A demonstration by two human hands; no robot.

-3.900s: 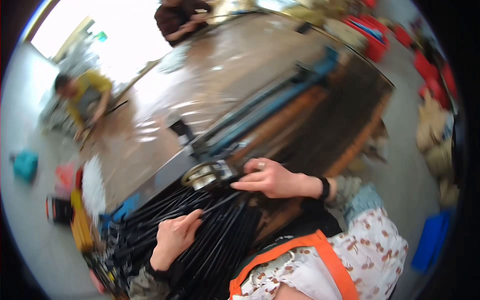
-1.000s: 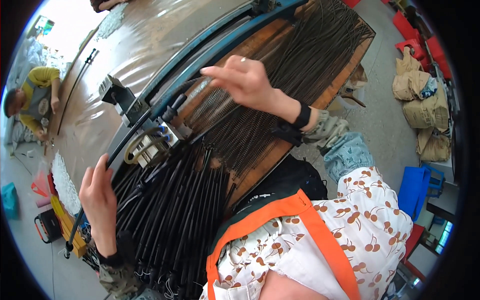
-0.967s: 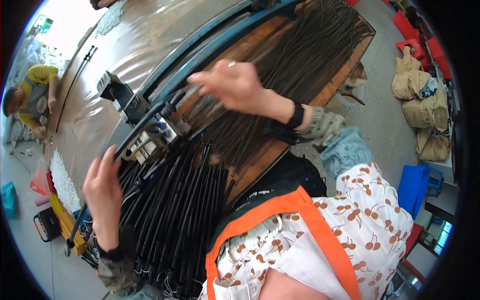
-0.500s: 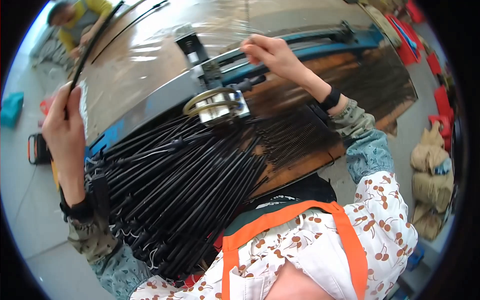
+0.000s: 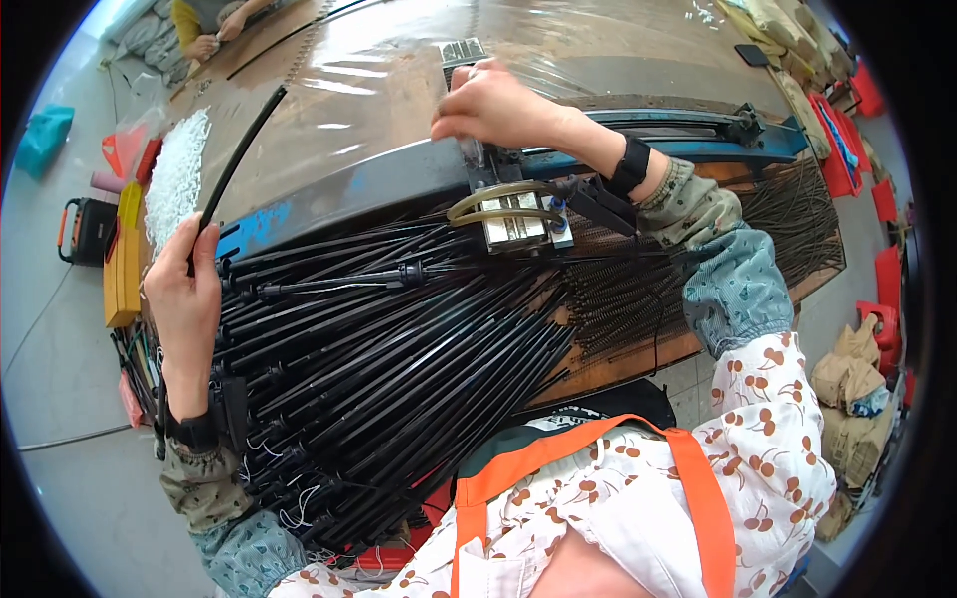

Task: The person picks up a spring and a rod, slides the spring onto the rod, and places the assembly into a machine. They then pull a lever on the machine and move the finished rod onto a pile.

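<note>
My left hand (image 5: pixel 184 279) is closed around the lower part of a black rod (image 5: pixel 246 145), which slants up and to the right over the table's left side. Over the upper part of a small metal machine (image 5: pixel 513 227), my right hand (image 5: pixel 495 108) has its fingers curled together. Whether anything is in them is hidden. Pale hoses (image 5: pixel 488 204) loop across the machine's metal block. Below my hands a thick bundle of black rods (image 5: pixel 399 354) fans toward me, some with white cords at their near ends. Many thin dark coil springs (image 5: pixel 618 304) lie to its right.
A blue metal rail (image 5: pixel 648 140) runs rightward from the machine. White small pieces (image 5: pixel 177 174) are heaped at the table's left edge, near a yellow box (image 5: pixel 122 269) and a black case (image 5: pixel 88 231). Another person's hands (image 5: pixel 219 32) are at the far left.
My right hand has moved left, to above the machine. The rod in my left hand slants less toward the far edge, its top end now visible. The whole view has shifted.
</note>
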